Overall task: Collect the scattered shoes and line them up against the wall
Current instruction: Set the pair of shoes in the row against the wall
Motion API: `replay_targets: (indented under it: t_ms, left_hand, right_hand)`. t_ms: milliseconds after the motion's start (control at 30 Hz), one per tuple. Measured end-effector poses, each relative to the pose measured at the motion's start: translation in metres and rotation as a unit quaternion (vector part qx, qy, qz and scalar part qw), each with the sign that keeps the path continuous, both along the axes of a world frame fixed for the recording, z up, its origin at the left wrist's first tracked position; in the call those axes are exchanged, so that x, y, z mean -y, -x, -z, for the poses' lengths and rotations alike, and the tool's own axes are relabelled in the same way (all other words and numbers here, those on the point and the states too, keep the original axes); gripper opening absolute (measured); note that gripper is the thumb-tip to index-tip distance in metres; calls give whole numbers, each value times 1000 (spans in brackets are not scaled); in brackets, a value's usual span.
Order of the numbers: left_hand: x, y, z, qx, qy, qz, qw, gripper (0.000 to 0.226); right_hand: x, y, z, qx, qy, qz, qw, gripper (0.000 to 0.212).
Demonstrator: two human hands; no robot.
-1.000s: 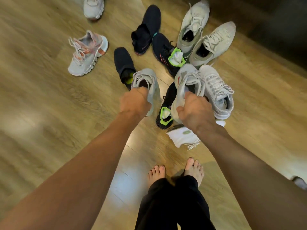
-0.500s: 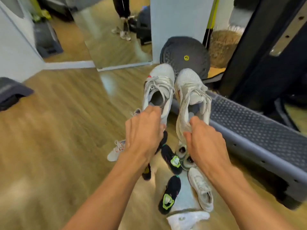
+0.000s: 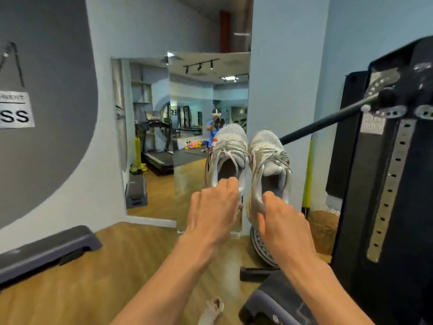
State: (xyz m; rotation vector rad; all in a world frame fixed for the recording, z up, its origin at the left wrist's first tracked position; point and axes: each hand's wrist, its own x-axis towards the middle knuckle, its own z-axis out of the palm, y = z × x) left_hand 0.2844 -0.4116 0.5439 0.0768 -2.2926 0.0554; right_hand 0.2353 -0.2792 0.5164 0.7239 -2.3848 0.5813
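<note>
**Pair of white sneakers held up at arm's length, one per hand**

Nearest the viewer: a pale sneaker [image 3: 212,311] lies on the wooden floor [image 3: 93,289] at the bottom edge, between the two forearms, partly cut off by the frame. Just to its right, the corner of a dark step platform [image 3: 269,306].

Both arms stretched forward and raised. Left hand [image 3: 210,207] closed on the heel collar of the left white sneaker [image 3: 228,151]; fingers curled over the rim into the opening, clamped. Right hand [image 3: 281,221] likewise pinching the heel of the right white sneaker [image 3: 267,160]; thumb and fingers pressed together on the heel fabric. Both shoes in the air, toes pointing away and up, laces loose, sides nearly touching.

Left, on the floor against the wall: a second dark step platform [image 3: 46,249]. Right: black weight-stack machine [image 3: 386,184] with a perforated metal strip and a dark bar [image 3: 323,123] running out toward the shoes. Below the right shoe, a weight plate [image 3: 260,247] stands on edge at the foot of the pale blue wall [image 3: 285,78].

Farthest: a wall mirror [image 3: 187,137] behind the shoes, reflecting a treadmill, ceiling lights and a person in blue, small and unclear. Grey painted area with a sign [image 3: 14,111] on the far left wall, lettering only partly readable
</note>
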Motion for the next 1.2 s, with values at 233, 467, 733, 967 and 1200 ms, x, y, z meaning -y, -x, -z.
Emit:
replay_targets:
  t_ms: [233, 467, 733, 967, 1200]
  left_hand:
    - [-10, -91, -61, -72, 45, -131, 988, 35]
    - [5, -231, -82, -120, 42, -293, 947, 32]
    - [3, -456, -89, -98, 72, -479, 869, 28]
    - [-29, -680, -89, -58, 128, -635, 759, 36]
    - [-57, -892, -78, -32, 77, -744, 663, 23]
  right_hand:
    - [15, -61, -68, -87, 17, -131, 987, 18]
    - [58, -170, -103, -125, 34, -291, 948, 23]
    - [102, -375, -117, -117, 96, -477, 866, 24]
    - [123, -599, -111, -99, 127, -614, 772, 17]
    - [136, -824, -101, -77, 157, -730, 660, 23]
